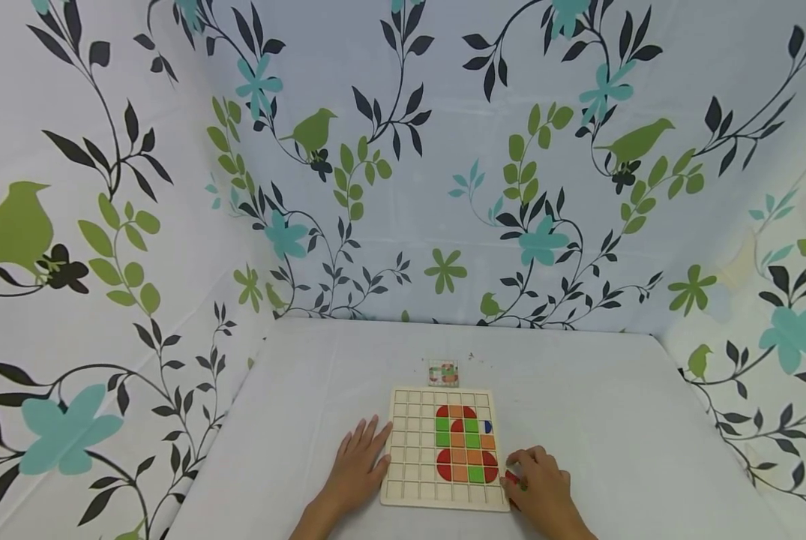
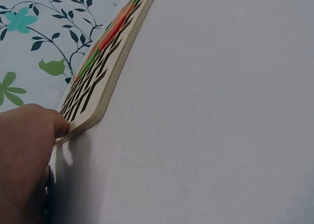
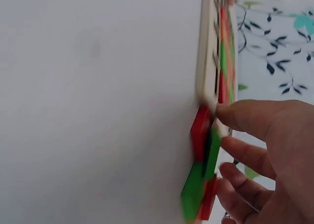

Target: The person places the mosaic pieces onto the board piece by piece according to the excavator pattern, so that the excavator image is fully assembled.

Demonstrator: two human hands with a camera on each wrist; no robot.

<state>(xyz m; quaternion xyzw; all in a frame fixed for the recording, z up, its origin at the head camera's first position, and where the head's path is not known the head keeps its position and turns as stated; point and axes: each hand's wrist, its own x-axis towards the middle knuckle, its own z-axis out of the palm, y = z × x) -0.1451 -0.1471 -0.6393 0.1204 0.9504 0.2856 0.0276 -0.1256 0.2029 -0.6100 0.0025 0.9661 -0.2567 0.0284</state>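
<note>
A pale wooden grid board point(image 1: 409, 471) lies on the table with red, green and orange tiles filling part of its right side. One cell near the right edge holds a blue-and-white tile point(image 1: 487, 427). My left hand point(image 1: 357, 463) rests at the board's left edge, fingers extended; in the left wrist view the thumb point(image 2: 60, 123) touches the near corner. Beside the lower right corner, my right hand point(image 1: 543, 484) is over loose tiles. In the right wrist view its bent fingers reach a red tile point(image 3: 200, 133) and a green tile point(image 3: 212, 153), thumb and forefinger apart.
Behind the board lies a small card point(image 1: 443, 373) with a coloured grid pattern. More loose tiles, including a green one point(image 3: 193, 189), lie by the right hand. A white cloth covers the table point(image 1: 598, 405); patterned curtains point(image 1: 376, 247) with birds and leaves enclose it.
</note>
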